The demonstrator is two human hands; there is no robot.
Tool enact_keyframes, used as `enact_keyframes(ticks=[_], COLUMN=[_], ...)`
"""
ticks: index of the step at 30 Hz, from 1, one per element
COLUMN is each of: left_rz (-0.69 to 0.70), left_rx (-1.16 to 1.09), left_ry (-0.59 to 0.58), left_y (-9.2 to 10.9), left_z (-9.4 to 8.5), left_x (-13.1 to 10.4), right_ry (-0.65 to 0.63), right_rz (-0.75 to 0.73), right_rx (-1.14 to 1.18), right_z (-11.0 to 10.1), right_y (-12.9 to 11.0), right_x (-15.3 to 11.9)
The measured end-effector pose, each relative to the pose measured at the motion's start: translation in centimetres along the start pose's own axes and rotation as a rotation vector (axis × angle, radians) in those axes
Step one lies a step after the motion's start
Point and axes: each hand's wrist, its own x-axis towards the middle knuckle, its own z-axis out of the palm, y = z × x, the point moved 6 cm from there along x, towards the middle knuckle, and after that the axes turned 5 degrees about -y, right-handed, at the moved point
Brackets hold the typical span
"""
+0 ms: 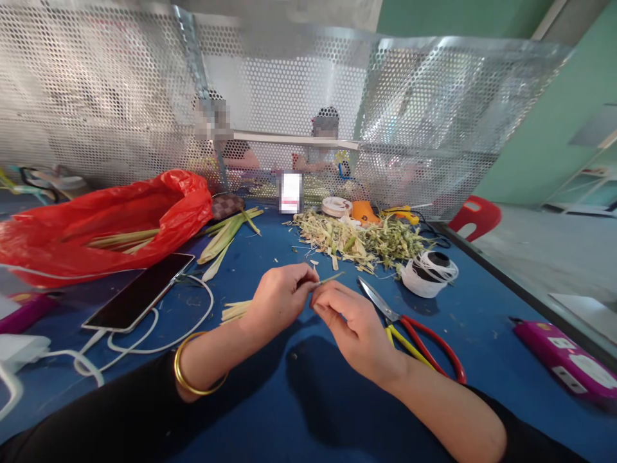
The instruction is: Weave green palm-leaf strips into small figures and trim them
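My left hand [279,296] is closed, thumb and forefinger pinching a thin pale green plant strip [333,278] whose tip sticks out to the right. My right hand [354,325] meets it at the same spot, its fingers curled and pressed together around the strip's near end, which they partly hide. Behind my left wrist lie several pale cut stalks [235,311]. Beside my right hand rest red-handled scissors [393,312], blades apart, with a yellow handle [409,347] next to them. A spool of white string [427,280] stands farther right.
A heap of plant trimmings [357,241] lies ahead, near an orange object [365,212]. Leftward are a red plastic bag [110,225], long husk leaves [224,238], a phone [139,292] and white cables. A purple case [563,357] sits right. Perforated metal mesh [299,83] closes off the back; people are behind it.
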Motion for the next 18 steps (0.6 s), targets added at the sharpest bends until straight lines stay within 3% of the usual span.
enact_keyframes(ticks=[3, 6, 8, 10, 13, 18], left_rz=[0.005, -0.055, -0.093, -0.111, -0.137, -0.19], left_rx=[-0.042, -0.311, -0.491, -0.622, -0.777, -0.799], left_ry=[-0.212, -0.462, -0.541, -0.527, -0.362, -0.045], left_y=[0.2, 0.5, 0.8, 1.0, 0.6, -0.7], left_z=[0.7, 1.1, 0.9, 0.6, 0.3, -0.2], left_x=[0.2, -0.1, -0.2, -0.2, 0.2, 0.6], right_ry=[0.021, 0.042, 0.021, 0.015, 0.125, 0.236], right_rz=[0.189, 0.394, 0.48, 0.53, 0.562, 0.488], right_rx=[0.17, 0.547, 0.821, 1.024, 1.163, 1.062], right_z=[-1.0, -1.7, -1.6, -1.3, -1.0, -0.2], right_y=[1.4, 3.2, 4.0, 4.6, 5.6, 5.6], right_x=[0.5, 0.7, 0.7, 0.7, 0.6, 0.4])
